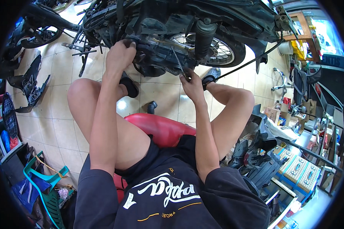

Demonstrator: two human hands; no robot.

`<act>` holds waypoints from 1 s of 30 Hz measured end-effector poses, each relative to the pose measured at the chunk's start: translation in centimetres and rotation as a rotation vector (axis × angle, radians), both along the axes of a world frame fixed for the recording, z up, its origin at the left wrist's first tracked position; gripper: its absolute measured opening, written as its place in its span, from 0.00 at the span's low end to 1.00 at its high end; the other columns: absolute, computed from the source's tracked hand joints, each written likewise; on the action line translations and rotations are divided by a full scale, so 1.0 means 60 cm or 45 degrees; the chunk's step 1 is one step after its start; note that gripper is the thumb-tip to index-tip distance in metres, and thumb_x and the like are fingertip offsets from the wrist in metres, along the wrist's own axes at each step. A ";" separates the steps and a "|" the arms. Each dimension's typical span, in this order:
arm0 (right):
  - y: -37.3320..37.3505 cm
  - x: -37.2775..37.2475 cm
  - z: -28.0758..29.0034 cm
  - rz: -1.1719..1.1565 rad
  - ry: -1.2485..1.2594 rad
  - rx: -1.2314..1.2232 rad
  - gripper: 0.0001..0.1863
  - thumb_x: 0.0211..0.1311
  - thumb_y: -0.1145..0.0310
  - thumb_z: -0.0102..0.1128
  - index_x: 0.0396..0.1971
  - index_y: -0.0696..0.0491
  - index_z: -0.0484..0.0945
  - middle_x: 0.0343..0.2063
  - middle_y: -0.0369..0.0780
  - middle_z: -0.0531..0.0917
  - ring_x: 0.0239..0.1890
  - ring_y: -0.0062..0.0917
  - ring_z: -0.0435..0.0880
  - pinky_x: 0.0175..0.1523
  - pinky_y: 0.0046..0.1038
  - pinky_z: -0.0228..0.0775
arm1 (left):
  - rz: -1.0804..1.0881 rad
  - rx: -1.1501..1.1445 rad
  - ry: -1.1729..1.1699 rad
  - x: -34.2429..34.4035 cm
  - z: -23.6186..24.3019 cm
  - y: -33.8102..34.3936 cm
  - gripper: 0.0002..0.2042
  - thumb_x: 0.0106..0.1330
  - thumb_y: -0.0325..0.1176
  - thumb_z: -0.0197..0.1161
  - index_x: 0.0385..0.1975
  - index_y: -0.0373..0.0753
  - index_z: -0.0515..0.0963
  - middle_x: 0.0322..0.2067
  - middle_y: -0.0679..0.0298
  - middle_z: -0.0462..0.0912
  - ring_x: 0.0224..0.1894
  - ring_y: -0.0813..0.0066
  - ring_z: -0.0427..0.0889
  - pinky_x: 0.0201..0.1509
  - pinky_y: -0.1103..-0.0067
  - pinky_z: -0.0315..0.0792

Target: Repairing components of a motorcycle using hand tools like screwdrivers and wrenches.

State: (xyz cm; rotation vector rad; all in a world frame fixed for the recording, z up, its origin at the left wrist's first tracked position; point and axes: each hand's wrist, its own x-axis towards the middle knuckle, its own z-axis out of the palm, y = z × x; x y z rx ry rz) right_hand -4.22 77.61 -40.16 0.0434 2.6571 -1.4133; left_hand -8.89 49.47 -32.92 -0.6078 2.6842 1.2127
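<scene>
A scooter or motorbike (168, 15) with its side panels off fills the top of the view. My left hand (121, 56) reaches in at the left end of its dark engine housing, fingers curled and partly hidden; what they hold, if anything, does not show. My right hand (192, 82) grips a thin, straight metal tool (177, 57), its far end slanting up and left against the housing. Its exact kind is not clear. Right of the tool stand a black shock absorber (205, 38) and the spoked rear wheel (227, 51).
I sit on a red seat (156, 128) over a tiled floor (49, 128). Black body panels (28, 82) lie to the left, beside a green plastic chair (46, 191). Toolboxes (300, 171), boxes and parts crowd the right. A black cable (248, 61) runs off the bike.
</scene>
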 end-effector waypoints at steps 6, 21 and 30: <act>-0.008 0.006 0.025 0.108 -0.121 0.106 0.21 0.59 0.64 0.61 0.51 0.55 0.79 0.40 0.52 0.85 0.45 0.43 0.84 0.51 0.35 0.74 | -0.302 -0.078 -0.136 0.026 -0.033 -0.050 0.21 0.69 0.39 0.53 0.58 0.35 0.75 0.50 0.49 0.82 0.54 0.54 0.80 0.61 0.69 0.69; -0.089 0.022 0.085 0.216 -0.079 -0.104 0.21 0.64 0.62 0.61 0.54 0.57 0.78 0.35 0.42 0.84 0.37 0.22 0.80 0.44 0.24 0.72 | -0.492 -0.091 -0.455 0.034 -0.012 -0.081 0.22 0.71 0.42 0.51 0.61 0.40 0.73 0.56 0.49 0.78 0.60 0.53 0.75 0.64 0.69 0.67; -0.086 0.028 0.072 0.371 -0.090 0.008 0.21 0.65 0.62 0.61 0.54 0.56 0.78 0.33 0.41 0.83 0.35 0.20 0.79 0.43 0.24 0.71 | -0.492 -0.084 -0.416 0.042 -0.014 -0.089 0.23 0.71 0.42 0.51 0.62 0.40 0.71 0.56 0.49 0.78 0.60 0.53 0.75 0.64 0.68 0.67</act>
